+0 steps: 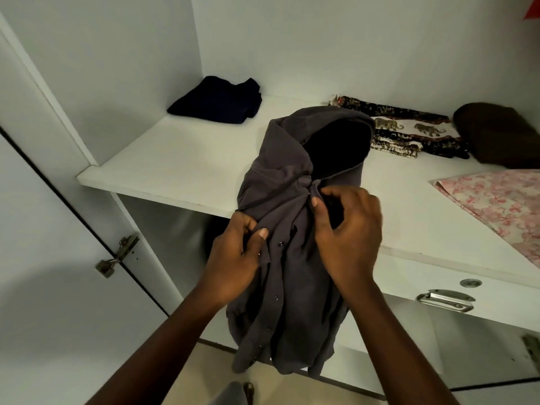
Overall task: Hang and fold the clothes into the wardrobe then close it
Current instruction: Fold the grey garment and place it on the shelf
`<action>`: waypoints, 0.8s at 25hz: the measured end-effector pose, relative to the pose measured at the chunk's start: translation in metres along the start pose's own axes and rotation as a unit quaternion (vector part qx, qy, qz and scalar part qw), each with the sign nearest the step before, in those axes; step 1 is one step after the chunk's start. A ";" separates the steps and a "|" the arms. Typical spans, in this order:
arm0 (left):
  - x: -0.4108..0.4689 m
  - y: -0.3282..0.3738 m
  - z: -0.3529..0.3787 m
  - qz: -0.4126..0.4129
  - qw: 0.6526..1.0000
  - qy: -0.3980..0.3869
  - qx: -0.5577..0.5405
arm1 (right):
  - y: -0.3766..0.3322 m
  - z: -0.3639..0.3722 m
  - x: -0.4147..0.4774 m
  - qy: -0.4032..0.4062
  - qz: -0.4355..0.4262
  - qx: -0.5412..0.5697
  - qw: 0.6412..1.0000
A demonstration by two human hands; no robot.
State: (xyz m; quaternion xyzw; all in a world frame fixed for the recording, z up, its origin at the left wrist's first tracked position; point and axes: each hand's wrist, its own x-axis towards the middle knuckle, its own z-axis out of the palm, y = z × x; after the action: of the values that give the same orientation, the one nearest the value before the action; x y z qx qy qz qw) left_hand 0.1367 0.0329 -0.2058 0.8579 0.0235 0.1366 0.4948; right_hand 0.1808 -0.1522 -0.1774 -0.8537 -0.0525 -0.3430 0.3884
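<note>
A dark grey button-up shirt (287,176) lies over the front edge of the white wardrobe shelf (181,159); its collar end rests on the shelf and its lower part hangs down in front. My left hand (233,258) pinches the buttoned front edge of the shirt on the left. My right hand (347,229) pinches the cloth near the collar, fingers curled around a fold. The inside of the collar is dark and hidden.
On the shelf lie a folded navy garment (216,102) at the back left, a patterned elephant-print cloth (409,130), a brown bundle (499,135) and a pink floral cloth (496,203) at the right. A drawer with metal handle (445,299) sits below. The wardrobe door (58,258) stands open at left.
</note>
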 end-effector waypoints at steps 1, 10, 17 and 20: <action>0.001 -0.001 0.002 -0.002 1.000 -0.002 -0.008 | 0.003 -0.007 -0.014 0.033 -0.011 -0.053 0.998; -0.006 -0.002 0.033 0.000 0.984 0.178 0.027 | 0.017 -0.014 -0.087 0.041 0.197 0.027 0.979; -0.018 -0.022 0.040 0.126 0.987 0.039 0.096 | 0.009 -0.033 -0.101 0.012 0.207 0.081 0.975; -0.007 -0.019 0.046 0.067 0.997 0.025 0.010 | 0.002 -0.033 -0.104 -0.022 0.230 0.084 0.969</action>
State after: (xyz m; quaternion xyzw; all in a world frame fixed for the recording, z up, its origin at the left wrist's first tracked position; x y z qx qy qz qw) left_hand 0.1431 0.0028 -0.2451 0.8588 -0.0206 0.1904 0.4752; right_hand 0.0848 -0.1582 -0.2282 -0.8145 0.1080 -0.2199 0.5259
